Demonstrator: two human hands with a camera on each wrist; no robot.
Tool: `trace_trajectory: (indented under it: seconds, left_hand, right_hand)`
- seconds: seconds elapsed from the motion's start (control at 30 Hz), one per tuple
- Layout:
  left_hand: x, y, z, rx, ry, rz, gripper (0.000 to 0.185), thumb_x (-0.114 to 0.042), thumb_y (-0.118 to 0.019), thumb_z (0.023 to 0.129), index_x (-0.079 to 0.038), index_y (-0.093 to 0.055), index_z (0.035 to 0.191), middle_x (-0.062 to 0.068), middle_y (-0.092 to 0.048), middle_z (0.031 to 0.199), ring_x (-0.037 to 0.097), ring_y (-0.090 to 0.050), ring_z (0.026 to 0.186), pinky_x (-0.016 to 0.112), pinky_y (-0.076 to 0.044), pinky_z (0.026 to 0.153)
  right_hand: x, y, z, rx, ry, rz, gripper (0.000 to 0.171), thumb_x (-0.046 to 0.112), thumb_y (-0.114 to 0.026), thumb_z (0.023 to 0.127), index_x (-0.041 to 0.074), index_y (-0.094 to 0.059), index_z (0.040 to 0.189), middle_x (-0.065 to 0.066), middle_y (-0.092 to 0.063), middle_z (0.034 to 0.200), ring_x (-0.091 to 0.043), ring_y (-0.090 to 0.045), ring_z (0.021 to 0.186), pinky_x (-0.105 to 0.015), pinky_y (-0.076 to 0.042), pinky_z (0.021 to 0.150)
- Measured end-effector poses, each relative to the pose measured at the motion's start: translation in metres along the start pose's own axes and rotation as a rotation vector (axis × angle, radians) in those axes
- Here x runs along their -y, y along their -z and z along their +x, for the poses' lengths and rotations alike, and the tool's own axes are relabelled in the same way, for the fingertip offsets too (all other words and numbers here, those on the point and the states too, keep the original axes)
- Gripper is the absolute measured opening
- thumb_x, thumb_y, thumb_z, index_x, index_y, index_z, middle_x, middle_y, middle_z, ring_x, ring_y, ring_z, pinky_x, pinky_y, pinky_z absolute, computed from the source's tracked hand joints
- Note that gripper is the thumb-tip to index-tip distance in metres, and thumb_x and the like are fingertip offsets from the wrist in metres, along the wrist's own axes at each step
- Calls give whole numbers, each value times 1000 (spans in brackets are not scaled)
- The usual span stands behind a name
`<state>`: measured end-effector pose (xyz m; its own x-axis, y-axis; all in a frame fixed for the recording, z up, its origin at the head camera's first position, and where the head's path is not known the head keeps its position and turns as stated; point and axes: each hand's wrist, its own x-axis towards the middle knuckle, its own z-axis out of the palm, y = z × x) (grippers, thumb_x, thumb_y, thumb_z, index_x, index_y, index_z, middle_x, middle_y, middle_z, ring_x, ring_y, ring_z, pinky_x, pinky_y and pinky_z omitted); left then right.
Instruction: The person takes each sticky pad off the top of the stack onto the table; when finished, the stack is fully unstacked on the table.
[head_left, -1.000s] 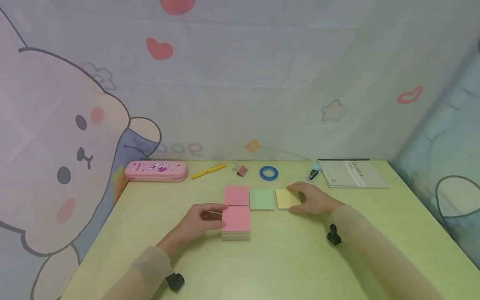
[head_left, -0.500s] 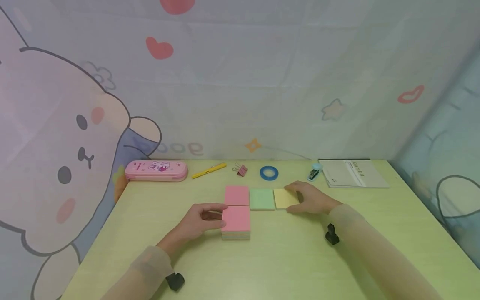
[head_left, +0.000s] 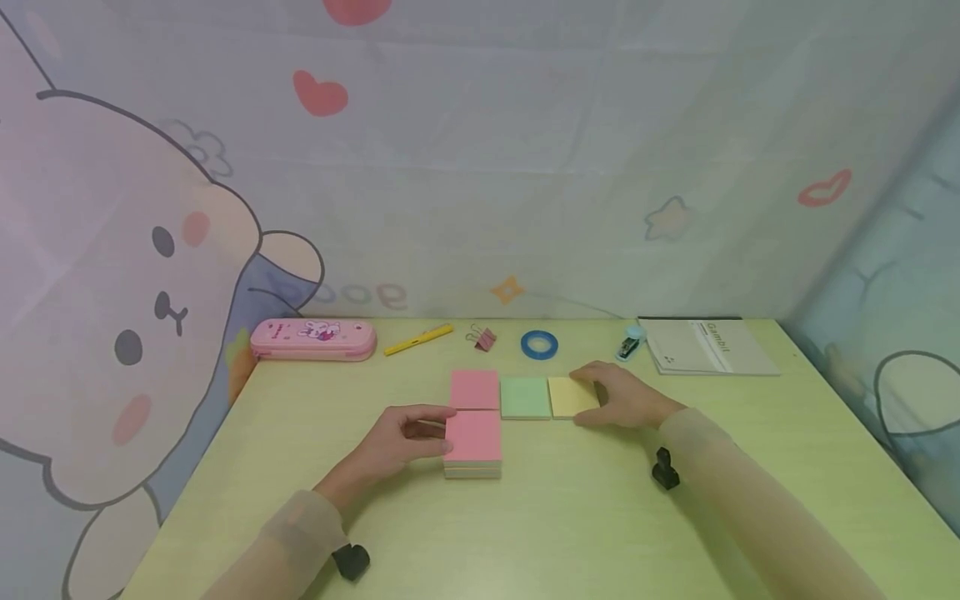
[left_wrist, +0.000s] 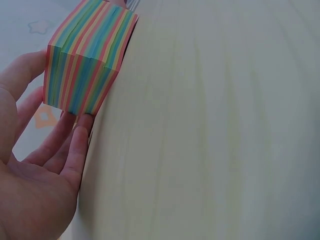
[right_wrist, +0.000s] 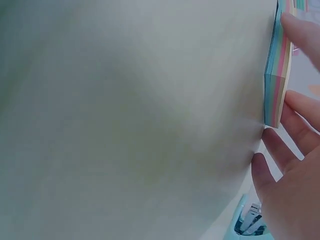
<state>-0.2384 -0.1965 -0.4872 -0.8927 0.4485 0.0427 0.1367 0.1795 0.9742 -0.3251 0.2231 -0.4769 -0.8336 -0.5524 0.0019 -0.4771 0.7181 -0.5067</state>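
In the head view, my left hand [head_left: 401, 442] holds a thick, pink-topped stack of sticky notes [head_left: 472, 437] between thumb and fingers. Its striped, many-coloured sides [left_wrist: 82, 75] show in the left wrist view. Directly behind it lies another pink sticky note pad [head_left: 474, 390]. To the right of that sits a green sticky note pad [head_left: 525, 397]. My right hand [head_left: 626, 396] grips the yellow-topped sticky note pad [head_left: 572, 397] by its front and back edges, close beside the green one. Blue, green and pink layers show under its yellow top in the right wrist view.
Along the table's back edge stand a pink pencil case [head_left: 313, 340], a yellow pen [head_left: 418, 340], pink binder clips [head_left: 484, 338], a roll of blue tape [head_left: 539, 344], a small light-blue stapler [head_left: 631, 342] and a grey notebook [head_left: 708, 347]. A printed curtain hangs behind.
My right hand has slid the yellow-topped pad slightly left, narrowing the gap to the green pad; over the last half second it stays put. My left hand keeps its place on the thick stack.
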Motion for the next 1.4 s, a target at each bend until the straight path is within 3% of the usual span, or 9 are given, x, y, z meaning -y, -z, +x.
trace_trajectory:
  seconds: [0.23,0.37,0.63,0.97,1.4]
  left_hand:
    - [0,-1,0,-3,14,6,48,-11,-81,94,-5,-67,140,17,-68,136,35,-67,122,29,-60,94]
    - [1,-1,0,-2,11,-4,48,-10,-81,94,-4,-67,140,18,-68,136,36,-67,122,29,-60,94]
    - [2,-3,0,-5,12,-9,48,-12,-81,94,-2,-67,139,18,-69,134,34,-68,120,29,-60,94]
    - [-1,-2,-1,-21,4,-7,47,-9,-81,94,-1,-67,138,20,-69,133,35,-68,120,29,-59,94]
    - [0,-1,0,-19,17,-10,48,-8,-81,93,-3,-68,138,18,-69,134,35,-68,121,29,-60,94]
  right_hand:
    - [30,-3,16,-52,10,62,90,52,-79,92,6,-42,160,-16,-40,164,-39,-35,153,-61,-32,122]
    - [57,-12,35,-28,60,118,83,47,-79,93,8,-45,159,-10,-44,163,-33,-37,153,-56,-34,123]
    - [92,-34,64,12,204,114,74,40,-79,95,4,-51,154,-10,-54,155,-30,-47,147,-50,-39,121]
    - [96,-43,81,24,267,44,73,31,-81,93,-2,-51,151,-16,-57,151,-32,-52,142,-45,-39,121]
    - [92,-41,83,21,196,54,79,41,-82,92,6,-49,155,-7,-52,157,-26,-45,148,-43,-38,123]
